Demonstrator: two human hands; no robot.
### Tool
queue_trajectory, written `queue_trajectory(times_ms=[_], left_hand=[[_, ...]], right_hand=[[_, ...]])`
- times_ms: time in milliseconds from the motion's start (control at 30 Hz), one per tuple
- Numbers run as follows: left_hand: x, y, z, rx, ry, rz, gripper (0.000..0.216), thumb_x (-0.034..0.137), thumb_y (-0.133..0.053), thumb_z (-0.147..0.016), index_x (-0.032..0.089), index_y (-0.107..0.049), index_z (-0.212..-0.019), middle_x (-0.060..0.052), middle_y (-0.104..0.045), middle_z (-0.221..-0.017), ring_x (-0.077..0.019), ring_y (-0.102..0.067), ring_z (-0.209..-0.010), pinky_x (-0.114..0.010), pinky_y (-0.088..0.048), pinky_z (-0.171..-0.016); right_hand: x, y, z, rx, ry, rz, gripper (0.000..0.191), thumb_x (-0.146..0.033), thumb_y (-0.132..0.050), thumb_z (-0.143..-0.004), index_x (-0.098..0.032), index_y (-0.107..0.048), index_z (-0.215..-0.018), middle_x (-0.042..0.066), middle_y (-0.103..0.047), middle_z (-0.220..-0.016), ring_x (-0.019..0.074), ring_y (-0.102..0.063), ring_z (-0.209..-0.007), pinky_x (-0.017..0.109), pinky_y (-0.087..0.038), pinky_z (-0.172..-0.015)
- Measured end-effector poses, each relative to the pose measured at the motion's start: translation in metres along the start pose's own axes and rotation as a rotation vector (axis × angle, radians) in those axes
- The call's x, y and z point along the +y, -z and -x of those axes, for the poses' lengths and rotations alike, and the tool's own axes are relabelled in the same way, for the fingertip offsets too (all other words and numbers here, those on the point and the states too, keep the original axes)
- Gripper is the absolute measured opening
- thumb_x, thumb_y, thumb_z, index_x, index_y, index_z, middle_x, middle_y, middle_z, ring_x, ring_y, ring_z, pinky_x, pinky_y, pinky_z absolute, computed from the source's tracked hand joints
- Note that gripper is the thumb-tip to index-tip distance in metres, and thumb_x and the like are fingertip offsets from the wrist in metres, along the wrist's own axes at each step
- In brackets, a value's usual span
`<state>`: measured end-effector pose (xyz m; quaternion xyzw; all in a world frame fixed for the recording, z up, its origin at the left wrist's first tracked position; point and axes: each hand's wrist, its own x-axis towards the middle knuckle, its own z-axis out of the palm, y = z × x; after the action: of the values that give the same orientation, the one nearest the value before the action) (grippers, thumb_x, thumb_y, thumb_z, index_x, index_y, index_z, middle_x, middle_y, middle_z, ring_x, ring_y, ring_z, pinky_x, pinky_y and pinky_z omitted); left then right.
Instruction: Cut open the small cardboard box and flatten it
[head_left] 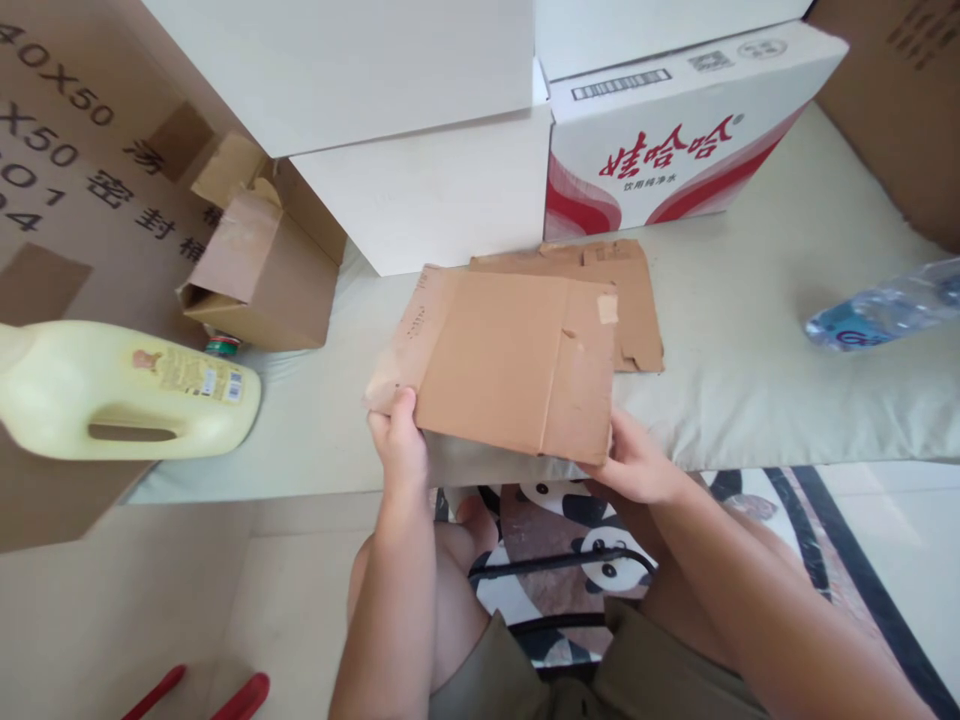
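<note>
A flattened brown cardboard box [510, 360] is held over the near edge of a pale cushion [750, 360]. My left hand [399, 440] pinches its lower left corner, fingers closed on the card. At the lower right corner my right hand [636, 462] grips the card's edge, thumb on top. A second flat piece of cardboard [634, 300] lies on the cushion just behind the held one.
White boxes [420, 190] and a red-printed carton [675, 130] stand at the back. A small open brown box [262, 265] and a yellow jug [120, 390] lie at left, a plastic water bottle [885, 310] at right. Below are my knees and a panda mat [592, 545].
</note>
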<state>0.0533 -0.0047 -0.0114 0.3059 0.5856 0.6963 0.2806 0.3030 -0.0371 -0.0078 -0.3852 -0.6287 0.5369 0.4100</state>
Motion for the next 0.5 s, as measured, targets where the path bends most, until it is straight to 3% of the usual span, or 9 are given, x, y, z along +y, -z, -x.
queue_trajectory(times_ms=[133, 267, 367, 433, 500], left_hand=[[0.001, 0.002, 0.003, 0.037, -0.046, -0.144, 0.033, 0.046, -0.071, -0.078, 0.014, -0.072, -0.088, -0.009, -0.074, -0.094, -0.0249, -0.069, -0.103, -0.036, -0.053, -0.095], [-0.001, 0.004, 0.006, -0.133, -0.141, -0.132, 0.043, 0.057, -0.072, -0.075, 0.017, -0.072, -0.089, -0.009, -0.073, -0.091, -0.0250, -0.069, -0.101, -0.034, -0.052, -0.093], [-0.001, 0.005, -0.001, -0.124, -0.071, 0.042, 0.055, 0.071, -0.052, -0.080, 0.018, -0.067, -0.072, -0.005, -0.066, -0.072, -0.0205, -0.068, -0.077, -0.031, -0.052, -0.073], [0.001, 0.007, -0.010, -0.059, -0.015, 0.099, 0.053, 0.066, -0.046, -0.083, 0.019, -0.060, -0.063, -0.001, -0.056, -0.059, -0.0144, -0.058, -0.058, -0.026, -0.046, -0.060], [0.004, 0.010, -0.019, -0.034, 0.017, 0.044, 0.040, 0.054, -0.057, -0.082, 0.019, -0.058, -0.061, 0.002, -0.052, -0.056, -0.0107, -0.051, -0.052, -0.024, -0.040, -0.055]], right_hand=[[0.007, -0.004, 0.001, 0.042, -0.001, -0.014, 0.055, -0.069, -0.065, -0.078, -0.022, -0.066, -0.108, 0.012, -0.072, -0.111, 0.0312, -0.066, -0.112, 0.047, -0.053, -0.099], [0.008, -0.008, -0.001, 0.316, -0.166, -0.066, 0.045, -0.066, -0.058, -0.085, -0.025, -0.065, -0.101, 0.008, -0.074, -0.097, 0.0285, -0.070, -0.099, 0.044, -0.056, -0.090], [0.008, -0.009, -0.002, 0.487, -0.234, -0.127, 0.037, -0.057, -0.057, -0.086, -0.025, -0.064, -0.102, 0.006, -0.074, -0.095, 0.0275, -0.069, -0.100, 0.042, -0.055, -0.091], [0.009, -0.008, -0.002, 0.565, -0.250, -0.183, 0.032, -0.052, -0.060, -0.083, -0.024, -0.064, -0.097, 0.005, -0.072, -0.086, 0.0270, -0.070, -0.091, 0.041, -0.056, -0.084], [0.009, -0.006, -0.001, 0.613, -0.253, -0.237, 0.028, -0.049, -0.063, -0.077, -0.024, -0.063, -0.090, 0.003, -0.070, -0.076, 0.0261, -0.069, -0.079, 0.039, -0.055, -0.075]])
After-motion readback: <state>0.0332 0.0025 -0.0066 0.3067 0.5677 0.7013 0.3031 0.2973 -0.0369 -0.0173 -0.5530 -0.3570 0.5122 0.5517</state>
